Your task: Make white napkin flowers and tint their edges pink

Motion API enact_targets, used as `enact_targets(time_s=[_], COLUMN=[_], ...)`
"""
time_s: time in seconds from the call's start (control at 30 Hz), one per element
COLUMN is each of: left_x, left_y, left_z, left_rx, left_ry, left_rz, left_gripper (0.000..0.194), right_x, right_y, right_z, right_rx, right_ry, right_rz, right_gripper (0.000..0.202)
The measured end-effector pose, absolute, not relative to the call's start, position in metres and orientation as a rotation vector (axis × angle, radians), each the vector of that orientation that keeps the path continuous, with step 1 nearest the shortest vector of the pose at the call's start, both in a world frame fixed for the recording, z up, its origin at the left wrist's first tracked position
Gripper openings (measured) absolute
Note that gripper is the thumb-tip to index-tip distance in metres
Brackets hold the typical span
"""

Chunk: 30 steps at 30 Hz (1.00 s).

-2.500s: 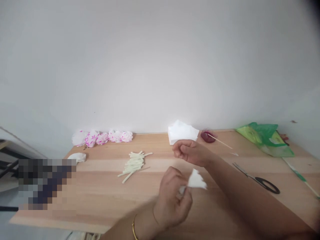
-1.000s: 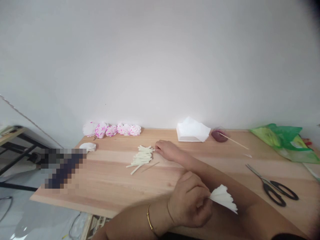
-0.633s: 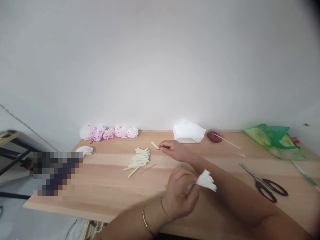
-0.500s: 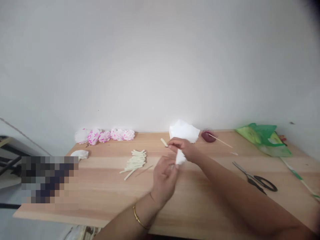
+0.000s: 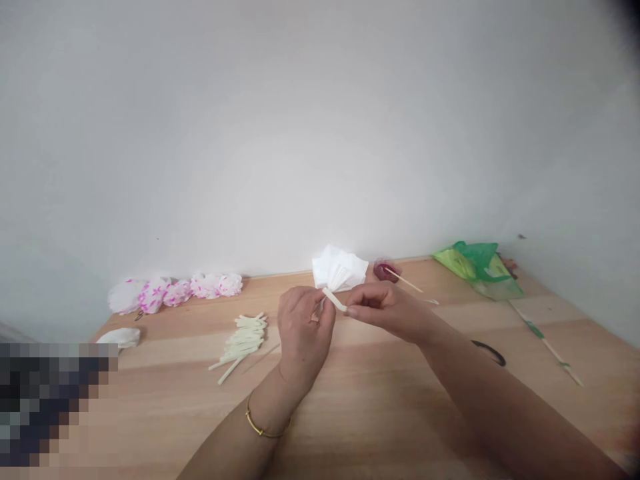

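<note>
My left hand is closed, its thumb and fingers pinching the gathered base of a white tissue-like sheet. The sheet's pleats fan upward above the fingertips, overlapping a white stack behind, so their border is hard to make out. A short pale cream strip lies across the gathered base. Its lower right end is pinched between the thumb and fingers of my right hand. To the left of my left hand, a pile of similar cream strips rests on the wooden table.
Pink-and-white crinkled bundles line the wall at left, near a white bundle. Toward the right are a dark red item with a stick, a green plastic bag and a green-wrapped stick. My right forearm partly hides black-handled scissors.
My left hand has brought the white sheet up, its pleats now fanned out. The cream strip has come against the sheet's base, my right hand still pinching it. The view has shifted right.
</note>
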<state>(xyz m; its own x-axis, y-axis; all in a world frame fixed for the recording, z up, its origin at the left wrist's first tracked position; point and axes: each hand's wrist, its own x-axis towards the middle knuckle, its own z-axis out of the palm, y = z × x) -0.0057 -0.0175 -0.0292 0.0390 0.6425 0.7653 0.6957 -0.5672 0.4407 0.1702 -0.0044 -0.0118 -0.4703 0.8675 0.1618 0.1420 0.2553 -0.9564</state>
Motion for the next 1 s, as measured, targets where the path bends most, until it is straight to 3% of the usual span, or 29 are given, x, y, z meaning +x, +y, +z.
enact_targets(time_s=[0.67,1.0], left_x=[-0.007,-0.007], left_y=[-0.016,-0.015], left_z=[-0.048,-0.048], left_rx=[-2.233,-2.247], left_ry=[-1.078,-1.097], left_rz=[-1.392,-1.357], left_gripper=[0.014,0.017], right_x=[0.155,0.149], right_y=[0.004,0.002], right_z=[-0.046,-0.052], right_rx=[-0.959,-0.926], right_ry=[-1.379,-1.316], right_rz=[1.597,1.601], right_gripper=[0.013,0.022])
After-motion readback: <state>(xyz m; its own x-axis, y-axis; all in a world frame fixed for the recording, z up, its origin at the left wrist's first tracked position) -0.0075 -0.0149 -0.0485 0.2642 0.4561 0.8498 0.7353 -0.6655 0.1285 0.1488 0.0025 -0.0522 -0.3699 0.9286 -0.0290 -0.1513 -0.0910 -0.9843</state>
